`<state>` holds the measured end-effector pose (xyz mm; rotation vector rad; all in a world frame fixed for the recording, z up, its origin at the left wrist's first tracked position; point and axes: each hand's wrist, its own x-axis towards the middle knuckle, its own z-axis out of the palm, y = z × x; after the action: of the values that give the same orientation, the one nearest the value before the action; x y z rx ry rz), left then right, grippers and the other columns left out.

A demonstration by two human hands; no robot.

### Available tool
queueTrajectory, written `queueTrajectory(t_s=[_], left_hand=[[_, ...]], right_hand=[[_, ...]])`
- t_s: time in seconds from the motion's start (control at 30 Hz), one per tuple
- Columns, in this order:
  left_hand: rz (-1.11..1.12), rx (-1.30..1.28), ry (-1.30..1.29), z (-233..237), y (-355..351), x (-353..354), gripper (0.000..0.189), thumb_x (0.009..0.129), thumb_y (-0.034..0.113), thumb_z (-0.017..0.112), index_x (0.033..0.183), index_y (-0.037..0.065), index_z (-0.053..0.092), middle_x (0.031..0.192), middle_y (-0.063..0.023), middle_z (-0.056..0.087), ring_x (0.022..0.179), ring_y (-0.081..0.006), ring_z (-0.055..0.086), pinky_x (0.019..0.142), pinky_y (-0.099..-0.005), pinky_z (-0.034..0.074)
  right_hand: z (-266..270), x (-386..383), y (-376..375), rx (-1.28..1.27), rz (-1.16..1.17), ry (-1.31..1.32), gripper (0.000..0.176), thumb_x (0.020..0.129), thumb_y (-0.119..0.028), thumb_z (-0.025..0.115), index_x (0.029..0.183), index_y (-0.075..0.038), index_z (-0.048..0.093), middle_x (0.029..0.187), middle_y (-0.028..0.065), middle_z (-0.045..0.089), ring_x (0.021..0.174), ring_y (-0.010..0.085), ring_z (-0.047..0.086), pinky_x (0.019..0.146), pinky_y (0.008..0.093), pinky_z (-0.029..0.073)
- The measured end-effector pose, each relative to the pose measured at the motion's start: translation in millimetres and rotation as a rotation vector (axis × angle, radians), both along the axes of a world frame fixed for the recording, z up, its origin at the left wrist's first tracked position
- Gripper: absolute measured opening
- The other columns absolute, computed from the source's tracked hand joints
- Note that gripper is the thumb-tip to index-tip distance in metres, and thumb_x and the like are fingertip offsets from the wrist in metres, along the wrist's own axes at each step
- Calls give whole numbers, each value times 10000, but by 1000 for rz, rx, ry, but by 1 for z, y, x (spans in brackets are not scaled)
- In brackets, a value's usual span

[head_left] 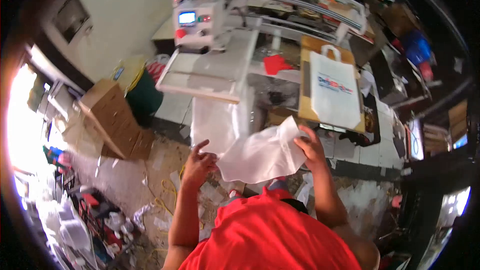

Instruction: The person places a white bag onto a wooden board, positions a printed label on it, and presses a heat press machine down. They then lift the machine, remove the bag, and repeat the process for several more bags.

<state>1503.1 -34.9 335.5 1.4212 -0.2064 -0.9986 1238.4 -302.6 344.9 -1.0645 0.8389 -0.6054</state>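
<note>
By the right hand [311, 146], a white sheet [265, 154] is pinched at its right edge between nearly closed thumb and fingers. Its left edge is met by the half-curled fingers of the left hand [197, 166]; whether it is gripped there cannot be told. Beyond the right fingers, a printed bag [334, 97] is laid on a board [311, 45].
</note>
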Motion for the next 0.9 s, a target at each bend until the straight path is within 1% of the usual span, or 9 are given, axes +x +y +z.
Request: queueTrajectory(t_s=[0.07, 0.13, 0.23, 0.27, 0.33, 0.5, 0.73, 0.8, 0.9], left_hand=[[-121, 17, -238, 54, -28, 8, 460, 920, 141, 626, 1357, 27, 538, 916, -84, 660, 719, -142, 631, 634, -287, 558], [-146, -66, -426, 92, -58, 8, 450, 964, 252, 616, 1353, 41, 537, 933, -76, 656, 731, -140, 631, 632, -284, 549], [-226, 146, -500, 79, -110, 7, 480, 1003, 440, 574, 1340, 100, 543, 969, -80, 651, 775, -153, 651, 632, -280, 559], [-322, 262, -439, 47, -120, 9, 609, 1002, 561, 502, 1386, 88, 486, 1089, -104, 642, 837, -190, 648, 683, -355, 565], [-391, 196, 144, -9, -121, -4, 665, 980, 567, 538, 1406, 64, 455, 1165, -117, 629, 955, -231, 649, 793, -387, 568], [-186, -262, 523, -3, -171, -125, 637, 982, 416, 550, 1473, 58, 357, 1233, -143, 605, 1034, -250, 640, 848, -395, 558], [52, -282, -7, 75, -200, -154, 692, 986, 205, 565, 1565, 51, 220, 1329, -179, 572, 1144, -275, 628, 926, -408, 544], [121, -170, -249, 107, -226, -145, 764, 935, 99, 601, 1575, 62, 185, 1189, -176, 641, 1029, -213, 652, 841, -319, 553], [41, -224, -344, 108, -268, -141, 694, 940, 16, 552, 1558, 157, 269, 1128, -138, 653, 924, -142, 615, 819, -285, 523]], right_hand=[[44, -10, -18, -435, 71, 226, 400, 890, -168, 715, 1272, -108, 612, 955, 76, 677, 863, 150, 637, 759, 283, 499], [70, -9, -38, -326, 86, 122, 336, 888, -176, 713, 1208, -95, 654, 917, 43, 663, 780, 116, 606, 722, 262, 493], [101, -1, -59, -332, 154, -14, 319, 900, -120, 682, 1214, -94, 636, 864, -33, 579, 729, 49, 500, 633, 209, 400], [101, 3, -69, -316, 201, -76, 327, 904, -118, 680, 1225, -90, 627, 886, -32, 581, 758, 53, 514, 654, 212, 419], [89, 17, -82, -355, 319, -190, 352, 909, -106, 678, 1250, -79, 596, 959, -28, 573, 827, 61, 526, 723, 219, 453], [143, 13, -93, -341, 680, -373, 290, 968, -50, 599, 1253, -78, 551, 947, -49, 479, 837, 36, 465, 762, 217, 441], [162, -62, -226, -570, 484, -299, 338, 955, -50, 621, 1283, -67, 540, 993, -23, 565, 871, 61, 542, 768, 227, 465], [154, -99, -245, -542, 402, -182, 418, 934, 0, 602, 1339, -54, 519, 1072, 24, 616, 941, 67, 556, 810, 237, 459], [104, -150, -268, -431, 340, -10, 480, 917, -106, 659, 1367, -81, 494, 863, 6, 617, 778, 70, 524, 729, 246, 452]])
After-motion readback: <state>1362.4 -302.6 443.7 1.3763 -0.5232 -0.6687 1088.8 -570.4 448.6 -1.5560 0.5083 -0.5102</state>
